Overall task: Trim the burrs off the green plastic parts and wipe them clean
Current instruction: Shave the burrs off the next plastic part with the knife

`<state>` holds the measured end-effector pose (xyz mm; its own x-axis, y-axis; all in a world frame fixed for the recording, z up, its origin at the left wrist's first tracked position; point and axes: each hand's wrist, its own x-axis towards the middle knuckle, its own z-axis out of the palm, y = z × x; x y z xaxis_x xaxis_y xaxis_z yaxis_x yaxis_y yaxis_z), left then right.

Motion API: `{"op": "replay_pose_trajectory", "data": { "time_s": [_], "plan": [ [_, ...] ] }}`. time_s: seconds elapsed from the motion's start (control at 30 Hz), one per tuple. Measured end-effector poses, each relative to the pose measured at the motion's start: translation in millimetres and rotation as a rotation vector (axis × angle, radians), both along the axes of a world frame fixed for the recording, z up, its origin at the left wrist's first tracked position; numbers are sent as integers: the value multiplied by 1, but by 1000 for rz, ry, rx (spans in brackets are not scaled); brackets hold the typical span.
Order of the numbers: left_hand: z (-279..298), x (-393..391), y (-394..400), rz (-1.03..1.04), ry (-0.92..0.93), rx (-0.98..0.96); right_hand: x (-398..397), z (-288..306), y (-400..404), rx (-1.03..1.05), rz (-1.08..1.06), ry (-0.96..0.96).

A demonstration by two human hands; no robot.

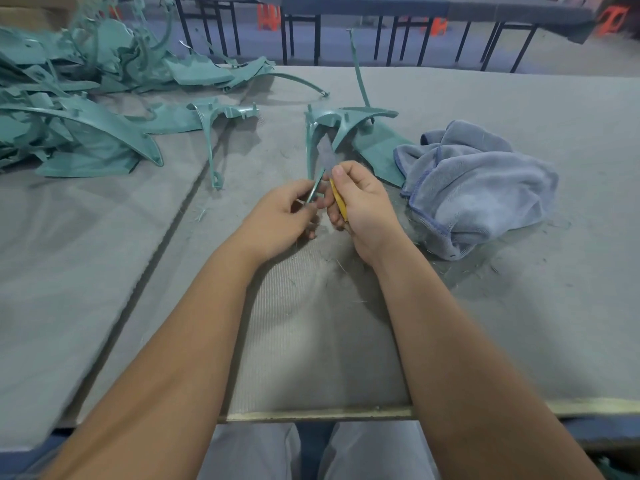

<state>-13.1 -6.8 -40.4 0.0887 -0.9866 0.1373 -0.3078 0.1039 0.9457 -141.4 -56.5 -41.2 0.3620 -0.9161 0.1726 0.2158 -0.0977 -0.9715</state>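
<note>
Two hands meet mid-table, bare felt (104,258) toward 6 o'clock: left hand (280,220) pinches the part (332,133) by its leg, right hand (363,209) grips a yellow knife (337,202), cloth (478,181) at 3 o'clock.

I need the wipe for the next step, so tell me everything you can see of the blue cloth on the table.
The blue cloth is a soft, towel-like rag, pale blue-grey with darker blue stitched edging. It lies crumpled in a loose heap on the grey table, right of the right hand, which does not touch it. Its left edge overlaps the green plastic part beside it. Fine shavings lie around it.
</note>
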Motion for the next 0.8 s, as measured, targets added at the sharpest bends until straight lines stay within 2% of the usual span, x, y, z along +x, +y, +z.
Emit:
{"op": "replay_pose_trajectory", "data": {
  "time_s": [0.17, 0.23, 0.3, 0.37, 0.57, 0.8],
  "plan": [
    [-4, 4, -5, 229, -117, -126, -1, 4, 2, 11, 56, 51],
    [-2, 5, -7, 235, 71, -74, 0, 6, 4, 41, 100, 80],
    [6, 5, -6, 138, 314, -10, 1, 8, 6, 52, 121, 99],
    [11, 6, -5, 54, 386, 33, 1, 9, 7, 45, 143, 100],
    [10, 0, 5, -40, 194, -70, 3, 14, 13, 78, 235, 136],
    [12, -2, 7, -26, 215, -44, 1, 13, 13, 98, 240, 116]
  ]
}}
